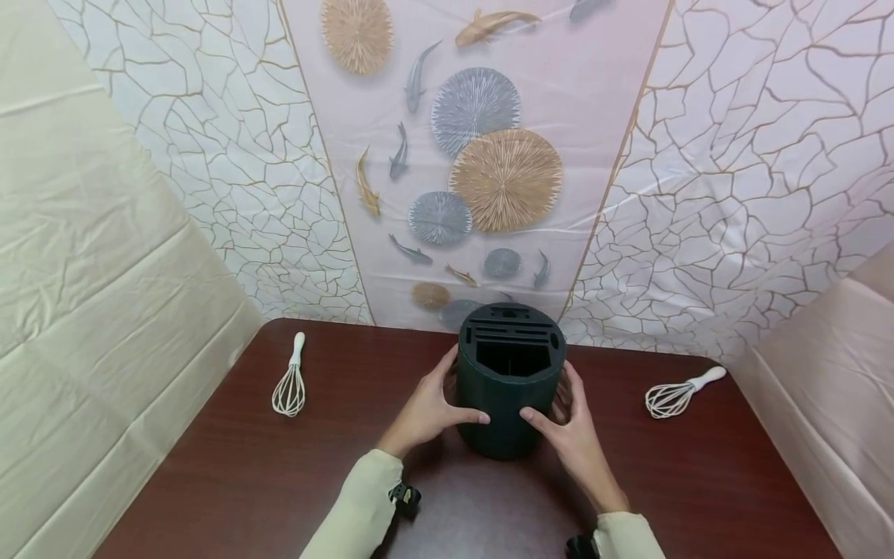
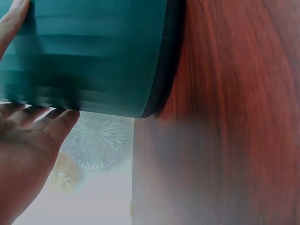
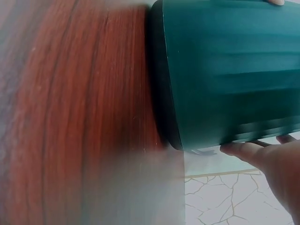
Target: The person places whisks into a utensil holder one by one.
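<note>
A dark green, round knife block (image 1: pixel 499 411) is upright between both hands near the table's back edge. Its top has several narrow slots and one large opening. My left hand (image 1: pixel 431 405) grips its left side, thumb across the front and fingers round toward the back. On the opposite side my right hand (image 1: pixel 574 435) grips it in the same way. The left wrist view shows the left fingertips (image 2: pixel 70 115) against the block's wall (image 2: pixel 103 70). In the right wrist view, its dark base rim (image 3: pixel 164 89) is close to the tabletop; whether it touches cannot be told.
A white-handled whisk (image 1: pixel 289 388) lies on the left of the brown table (image 1: pixel 244 481). Another whisk (image 1: pixel 673 397) lies at the far right. Patterned cloth (image 1: pixel 447 155) hangs behind the table, with plain cream cloth (image 1: pixel 105 272) along the left side.
</note>
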Motion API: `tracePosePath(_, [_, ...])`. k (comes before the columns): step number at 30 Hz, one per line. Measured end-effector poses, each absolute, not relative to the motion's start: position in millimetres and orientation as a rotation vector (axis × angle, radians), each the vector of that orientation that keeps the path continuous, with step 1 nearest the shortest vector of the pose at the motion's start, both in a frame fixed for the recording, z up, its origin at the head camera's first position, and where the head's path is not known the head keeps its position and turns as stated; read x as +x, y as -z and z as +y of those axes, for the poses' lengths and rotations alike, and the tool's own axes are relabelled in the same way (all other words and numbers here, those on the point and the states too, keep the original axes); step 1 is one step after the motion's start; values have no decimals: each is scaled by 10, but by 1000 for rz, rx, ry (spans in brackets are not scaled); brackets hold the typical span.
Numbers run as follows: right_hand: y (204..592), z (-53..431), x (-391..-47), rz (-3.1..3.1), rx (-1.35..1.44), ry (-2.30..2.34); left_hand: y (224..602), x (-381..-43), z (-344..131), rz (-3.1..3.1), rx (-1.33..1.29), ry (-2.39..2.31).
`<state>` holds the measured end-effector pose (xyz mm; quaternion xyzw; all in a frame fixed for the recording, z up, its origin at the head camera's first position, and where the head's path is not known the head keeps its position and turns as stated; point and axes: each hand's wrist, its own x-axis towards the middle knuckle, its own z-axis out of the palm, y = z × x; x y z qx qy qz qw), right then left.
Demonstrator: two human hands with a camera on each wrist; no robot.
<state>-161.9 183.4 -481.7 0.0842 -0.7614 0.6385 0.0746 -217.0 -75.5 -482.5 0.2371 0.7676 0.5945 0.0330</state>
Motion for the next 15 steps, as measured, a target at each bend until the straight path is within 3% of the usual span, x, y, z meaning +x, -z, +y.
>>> tracePosePath(15, [4857, 1747, -1813, -2283, 310, -1901, 4777, -2323, -809, 2435, 655, -1791])
